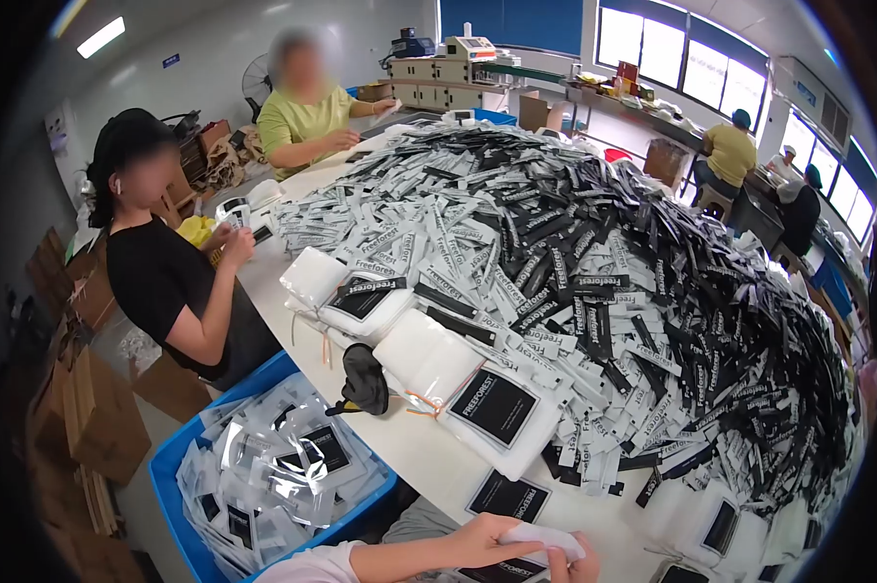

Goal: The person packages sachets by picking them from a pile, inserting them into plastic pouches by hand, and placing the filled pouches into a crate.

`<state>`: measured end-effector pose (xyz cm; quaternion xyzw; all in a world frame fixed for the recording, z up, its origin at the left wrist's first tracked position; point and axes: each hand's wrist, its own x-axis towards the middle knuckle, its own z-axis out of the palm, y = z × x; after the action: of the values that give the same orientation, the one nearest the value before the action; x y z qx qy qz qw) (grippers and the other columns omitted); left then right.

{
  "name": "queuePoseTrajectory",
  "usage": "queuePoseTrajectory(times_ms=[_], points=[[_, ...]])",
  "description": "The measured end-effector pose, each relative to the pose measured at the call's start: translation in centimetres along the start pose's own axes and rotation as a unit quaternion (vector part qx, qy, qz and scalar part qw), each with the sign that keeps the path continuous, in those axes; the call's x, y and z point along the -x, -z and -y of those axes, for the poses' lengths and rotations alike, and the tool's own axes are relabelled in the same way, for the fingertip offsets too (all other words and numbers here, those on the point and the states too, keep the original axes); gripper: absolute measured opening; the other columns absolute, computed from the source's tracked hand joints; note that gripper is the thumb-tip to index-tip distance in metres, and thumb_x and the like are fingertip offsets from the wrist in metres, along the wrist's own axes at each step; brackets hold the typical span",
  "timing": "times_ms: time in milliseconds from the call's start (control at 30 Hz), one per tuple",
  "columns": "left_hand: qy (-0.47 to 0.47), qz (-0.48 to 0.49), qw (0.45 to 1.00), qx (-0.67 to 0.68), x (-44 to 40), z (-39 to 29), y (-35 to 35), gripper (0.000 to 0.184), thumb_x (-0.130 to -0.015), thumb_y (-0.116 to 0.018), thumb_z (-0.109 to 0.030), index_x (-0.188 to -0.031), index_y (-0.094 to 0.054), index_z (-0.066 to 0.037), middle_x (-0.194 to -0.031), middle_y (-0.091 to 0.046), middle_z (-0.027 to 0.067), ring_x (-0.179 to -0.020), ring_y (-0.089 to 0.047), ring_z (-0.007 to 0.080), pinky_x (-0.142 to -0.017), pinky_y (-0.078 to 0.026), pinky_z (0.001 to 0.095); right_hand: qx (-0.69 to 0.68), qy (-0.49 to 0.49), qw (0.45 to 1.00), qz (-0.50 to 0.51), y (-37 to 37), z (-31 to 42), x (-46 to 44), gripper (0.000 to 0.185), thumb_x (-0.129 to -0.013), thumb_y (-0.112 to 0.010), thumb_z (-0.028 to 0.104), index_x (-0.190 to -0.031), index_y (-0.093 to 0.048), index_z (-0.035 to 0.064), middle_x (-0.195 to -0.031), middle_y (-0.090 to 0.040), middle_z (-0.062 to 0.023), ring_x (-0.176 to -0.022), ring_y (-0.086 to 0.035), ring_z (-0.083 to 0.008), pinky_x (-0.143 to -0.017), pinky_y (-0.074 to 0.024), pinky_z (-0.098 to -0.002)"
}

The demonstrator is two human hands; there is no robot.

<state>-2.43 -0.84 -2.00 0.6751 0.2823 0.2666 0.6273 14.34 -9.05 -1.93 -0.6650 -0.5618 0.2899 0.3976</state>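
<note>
At the bottom edge, my left hand (pixel 487 540) has its fingers bent round a small white packet (pixel 535 536). My right hand (pixel 574 559) pinches the same packet from the other side. Beneath them lies a black FREEFOREST card, partly hidden by my fingers. Just beyond, another black card (pixel 509 499) rests on the white table (pixel 414 466). Stacks of clear bags (pixel 429 355) with a black-labelled bag (pixel 495 406) on top stand ahead of my hands. A huge heap of black and white sachets (pixel 555 262) spreads behind them.
A blue bin (pixel 171 486) of filled clear bags stands at the lower left. A black pouch (pixel 364 379) sits near the table edge. One co-worker (pixel 171 253) is at the left, another (pixel 302 121) at the far side. More bag stacks (pixel 710 525) lie at the lower right.
</note>
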Motion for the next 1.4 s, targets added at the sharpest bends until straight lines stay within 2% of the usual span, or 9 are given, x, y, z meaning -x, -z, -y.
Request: queuePoseTrajectory(times_ms=[167, 367, 433, 500, 600, 667, 767, 1133, 1400], points=[[-0.048, 0.008, 0.999, -0.005, 0.2, 0.5, 1.1, 0.016, -0.082, -0.059, -0.012, -0.093, -0.062, 0.0, -0.08, -0.062, 0.0077, -0.069, -0.056, 0.0105, -0.06, -0.044, 0.0229, 0.004, 0.0, 0.999, 0.044, -0.2, 1.4, -0.8, 0.017, -0.08, -0.054, 0.012, -0.092, -0.058, 0.0006, -0.083, -0.057, -0.0178, -0.077, -0.056, -0.0333, -0.066, -0.0436, -0.0341], [-0.152, 0.068, 0.977, -0.134, 3.6, -1.2, 6.9, 0.024, -0.081, -0.057, -0.005, -0.104, -0.06, 0.0, -0.098, -0.061, 0.011, -0.082, -0.058, 0.02, -0.074, -0.045, 0.0276, -0.022, 0.303, 0.95, 0.072, -2.7, 2.7, -2.5, 0.019, -0.08, -0.056, 0.013, -0.093, -0.058, -0.0003, -0.084, -0.057, -0.0175, -0.071, -0.054, -0.0325, -0.062, -0.0422, -0.0357], [-0.08, -0.018, 0.978, -0.193, 6.7, -2.8, 10.7, 0.019, -0.082, -0.055, -0.009, -0.098, -0.062, 0.0, -0.089, -0.063, 0.0129, -0.076, -0.059, 0.0259, -0.067, -0.047, 0.0321, 0.02, 0.242, 0.967, 0.082, -1.6, 1.4, -3.2, 0.031, -0.071, -0.065, 0.011, -0.1, -0.056, 0.0013, -0.092, -0.059, -0.0138, -0.084, -0.056, -0.0268, -0.074, -0.0433, -0.0341], [0.136, -0.079, 0.91, -0.383, 10.6, -2.9, 14.6, 0.024, -0.076, -0.062, -0.014, -0.095, -0.062, 0.0, -0.088, -0.063, 0.0138, -0.072, -0.059, 0.0263, -0.059, -0.045, 0.0318, 0.089, 0.213, 0.973, 0.023, 0.4, -1.3, -4.8, 0.037, -0.068, -0.068, 0.009, -0.102, -0.055, 0.0017, -0.098, -0.059, -0.0142, -0.09, -0.057, -0.0259, -0.08, -0.0436, -0.0346], [0.116, -0.16, 0.726, -0.658, 13.1, -0.6, 14.1, 0.033, -0.07, -0.067, -0.019, -0.097, -0.061, -0.002, -0.094, -0.061, 0.0146, -0.081, -0.058, 0.0293, -0.066, -0.047, 0.0339, 0.161, 0.143, 0.968, -0.129, 4.3, -4.1, -7.6, 0.025, -0.072, -0.06, 0.003, -0.096, -0.057, 0.0012, -0.101, -0.057, -0.0153, -0.094, -0.053, -0.031, -0.08, -0.0425, -0.0375], [0.041, -0.145, 0.869, -0.472, 11.9, 3.1, 12.8, 0.044, -0.066, -0.071, -0.023, -0.103, -0.058, -0.003, -0.102, -0.057, 0.0148, -0.093, -0.055, 0.0321, -0.079, -0.044, 0.037, 0.191, 0.143, 0.955, -0.179, 6.6, -3.3, -9.2, 0.022, -0.074, -0.056, 0.0, -0.096, -0.056, -0.0002, -0.1, -0.056, -0.0151, -0.092, -0.053, -0.032, -0.079, -0.0434, -0.0358], [-0.011, -0.076, 0.942, -0.326, 5.8, 3.6, 5.6, 0.045, -0.062, -0.075, -0.02, -0.1, -0.06, -0.003, -0.106, -0.057, 0.0142, -0.101, -0.053, 0.0301, -0.085, -0.042, 0.0372, 0.223, 0.105, 0.947, -0.205, 7.9, -4.8, -12.3, 0.019, -0.075, -0.054, 0.002, -0.093, -0.058, 0.0029, -0.097, -0.058, -0.0102, -0.093, -0.054, -0.0274, -0.079, -0.0441, -0.0351], [-0.168, 0.055, 0.854, -0.489, -2.2, 6.8, -0.2, 0.05, -0.075, -0.062, -0.038, -0.117, -0.052, -0.014, -0.124, -0.046, 0.0091, -0.119, -0.038, 0.0289, -0.097, -0.027, 0.0482, 0.477, 0.28, 0.831, -0.056, 7.1, -9.8, -22.0, 0.031, -0.067, -0.054, 0.006, -0.096, -0.059, 0.0154, -0.101, -0.056, 0.0055, -0.099, -0.047, -0.0167, -0.079, -0.0369, -0.0325], [-0.173, 0.028, 0.875, -0.452, -2.0, 6.1, -0.2, 0.042, -0.081, -0.054, -0.035, -0.116, -0.052, -0.013, -0.123, -0.047, 0.0094, -0.118, -0.038, 0.0275, -0.098, -0.025, 0.0462, 0.282, 0.356, 0.882, -0.129, 10.8, -7.5, -21.6, 0.011, -0.07, -0.061, 0.009, -0.08, -0.061, 0.0112, -0.091, -0.062, 0.0012, -0.093, -0.053, -0.018, -0.08, -0.041, -0.0325]])
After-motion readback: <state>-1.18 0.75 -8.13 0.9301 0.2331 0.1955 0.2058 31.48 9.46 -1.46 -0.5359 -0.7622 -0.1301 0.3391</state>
